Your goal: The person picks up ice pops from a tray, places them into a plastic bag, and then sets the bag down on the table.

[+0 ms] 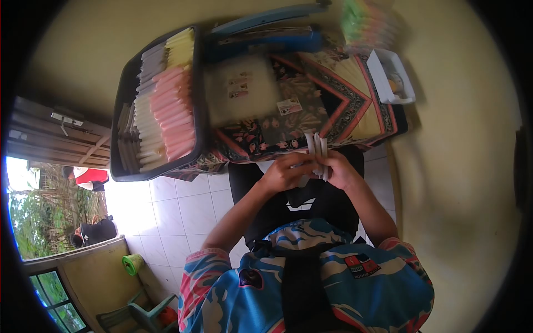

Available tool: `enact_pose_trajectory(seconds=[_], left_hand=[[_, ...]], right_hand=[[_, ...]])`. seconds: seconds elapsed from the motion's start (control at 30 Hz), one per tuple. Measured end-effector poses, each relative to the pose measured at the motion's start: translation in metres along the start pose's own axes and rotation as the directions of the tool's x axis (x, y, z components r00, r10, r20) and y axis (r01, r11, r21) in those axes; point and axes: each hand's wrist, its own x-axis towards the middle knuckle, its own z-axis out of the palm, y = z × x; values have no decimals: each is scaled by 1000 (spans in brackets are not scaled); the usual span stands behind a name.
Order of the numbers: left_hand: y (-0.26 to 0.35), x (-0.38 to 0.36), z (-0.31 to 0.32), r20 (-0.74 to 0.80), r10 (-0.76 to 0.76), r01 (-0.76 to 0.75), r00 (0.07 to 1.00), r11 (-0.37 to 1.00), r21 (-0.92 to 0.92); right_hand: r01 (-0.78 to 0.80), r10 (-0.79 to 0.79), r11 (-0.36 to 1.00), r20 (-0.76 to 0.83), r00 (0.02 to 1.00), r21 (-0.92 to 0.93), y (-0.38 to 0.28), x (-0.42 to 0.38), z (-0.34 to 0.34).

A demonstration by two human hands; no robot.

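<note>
My left hand (286, 172) and my right hand (340, 169) meet at the near edge of a table covered in a patterned cloth (338, 100). Together they pinch a few long white tube-shaped packets (316, 145) that stand upright between the fingers. To the left, a black tray (123, 100) on the table holds rows of similar pink, white, yellow and grey tubes (169, 105). A blue hinged tool (266, 34) lies at the far edge. Small labels (290, 105) lie on the cloth.
At the table's right end are a small white box (393, 77) and a blurred stack of coloured packets (363, 22). White tiled floor (177, 205) lies below left, with a green cup (132, 263) and a plastic chair (147, 316). A person in red (89, 177) is outside at left.
</note>
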Motion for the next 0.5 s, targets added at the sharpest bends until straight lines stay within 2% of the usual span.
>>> enact_pose_trajectory(seconds=[0.03,0.13,0.23,0.3,0.43,0.5], left_hand=[[-1,-4,-3,-17,-29,29,999,1000,-3],[-18,-13,-18,-118,-252,266,961,955,130],[-37,-4,-32,-75,-286,295,955,900,322],[-41,0,-38,-12,-299,281,954,880,383],[-43,3,-42,138,-336,252,932,871,421],[-48,-4,-38,119,-295,219,948,877,427]], right_hand=[[16,-17,999,-12,1000,-40,0,0,-1],[57,-64,989,-48,997,-138,-4,1,-7],[80,-96,983,-90,991,-164,-7,0,-14],[82,-100,982,-101,990,-170,-6,0,-14],[96,-115,981,-111,987,-168,-1,-1,-22],[103,-122,980,-110,986,-170,0,-3,-26]])
